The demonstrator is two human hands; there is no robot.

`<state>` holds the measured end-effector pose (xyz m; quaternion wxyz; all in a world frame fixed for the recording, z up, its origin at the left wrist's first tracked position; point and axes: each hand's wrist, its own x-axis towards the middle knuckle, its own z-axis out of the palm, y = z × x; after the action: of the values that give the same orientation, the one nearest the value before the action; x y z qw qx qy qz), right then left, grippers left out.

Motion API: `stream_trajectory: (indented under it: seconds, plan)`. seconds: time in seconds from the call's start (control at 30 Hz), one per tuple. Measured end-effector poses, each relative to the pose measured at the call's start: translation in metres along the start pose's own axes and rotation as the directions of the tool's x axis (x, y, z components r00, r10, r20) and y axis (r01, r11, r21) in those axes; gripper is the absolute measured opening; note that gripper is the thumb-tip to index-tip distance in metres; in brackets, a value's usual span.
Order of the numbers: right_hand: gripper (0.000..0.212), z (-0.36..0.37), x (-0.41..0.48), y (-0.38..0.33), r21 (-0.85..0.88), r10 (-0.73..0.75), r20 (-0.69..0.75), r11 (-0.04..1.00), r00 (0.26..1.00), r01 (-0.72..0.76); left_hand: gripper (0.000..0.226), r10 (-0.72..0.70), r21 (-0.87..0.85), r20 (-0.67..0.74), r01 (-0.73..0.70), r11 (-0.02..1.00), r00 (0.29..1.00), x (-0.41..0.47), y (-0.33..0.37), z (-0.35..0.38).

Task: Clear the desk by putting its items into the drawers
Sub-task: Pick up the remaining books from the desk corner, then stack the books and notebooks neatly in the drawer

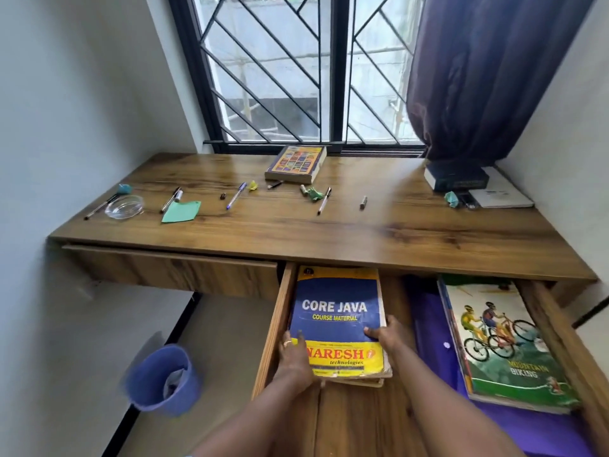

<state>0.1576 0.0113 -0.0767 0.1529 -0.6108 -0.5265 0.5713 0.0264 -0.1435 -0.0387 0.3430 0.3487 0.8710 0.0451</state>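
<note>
The left hand (291,352) and right hand (392,331) grip the Core Java book (337,311) by its sides, low inside the open drawer (275,324) beside a cycling book (504,341). Much looks undone: pens (236,195), a green note (181,212), a glass dish (124,206) and a thick book (296,163) lie on the desk (329,232).

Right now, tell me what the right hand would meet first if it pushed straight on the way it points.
The Core Java book: the right hand points forward and left, and its fingers grip that book's right edge. Beyond it would come the drawer's left wall, though depth is unclear.
</note>
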Motion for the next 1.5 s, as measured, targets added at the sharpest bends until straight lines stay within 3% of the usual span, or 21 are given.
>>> stream_trajectory:
  seconds: [0.07, 0.17, 0.27, 0.43, 0.57, 0.7, 0.83, 1.1, 1.5]
  plan:
    - [0.063, 0.005, -0.012, -0.006, -0.045, 0.017, -0.048, 0.999, 0.999, -0.020, 0.100, 0.043, 0.168, 0.031, -0.048, 0.985, 0.999, 0.004, -0.003, 0.002]
    - [0.058, 0.008, -0.019, -0.010, -0.106, 0.052, -0.096, 0.992, 0.994, -0.063, 0.084, 0.094, 0.277, -0.023, -0.084, 0.957, 0.995, 0.009, -0.006, 0.003]
    - [0.048, 0.009, -0.018, -0.016, -0.191, 0.028, -0.129, 0.980, 0.991, -0.053, 0.075, 0.131, 0.267, -0.064, -0.110, 0.957, 0.989, 0.013, -0.008, -0.002]
    - [0.045, 0.016, -0.028, -0.034, -0.500, 0.028, -0.223, 0.855, 0.974, -0.139, 0.060, 0.160, 0.230, 0.051, -0.168, 0.959, 0.986, 0.017, 0.002, -0.030]
    - [0.038, 0.041, -0.036, -0.061, -0.594, -0.071, -0.302, 0.794, 0.951, -0.129, 0.058, 0.331, 0.176, -0.021, -0.323, 0.930, 0.943, 0.035, 0.006, -0.061]
    - [0.035, 0.080, -0.040, -0.094, -0.672, -0.213, -0.293, 0.739, 0.932, -0.042, 0.059, 0.526, 0.155, -0.112, -0.508, 0.847, 0.843, 0.054, -0.001, -0.099]
    - [0.033, 0.128, -0.046, -0.131, -0.660, -0.286, -0.318, 0.751, 0.904, 0.006, 0.059, 0.614, 0.236, -0.155, -0.574, 0.784, 0.774, 0.076, -0.023, -0.144]
    - [0.035, 0.223, -0.062, -0.195, -0.647, -0.365, -0.280, 0.755, 0.888, 0.106, 0.065, 0.574, 0.356, -0.070, -0.517, 0.778, 0.816, 0.116, -0.074, -0.222]
    - [0.035, 0.274, -0.032, -0.290, -0.678, -0.452, -0.278, 0.718, 0.848, 0.160, 0.067, 0.610, 0.339, -0.206, -0.529, 0.778, 0.765, 0.171, -0.091, -0.319]
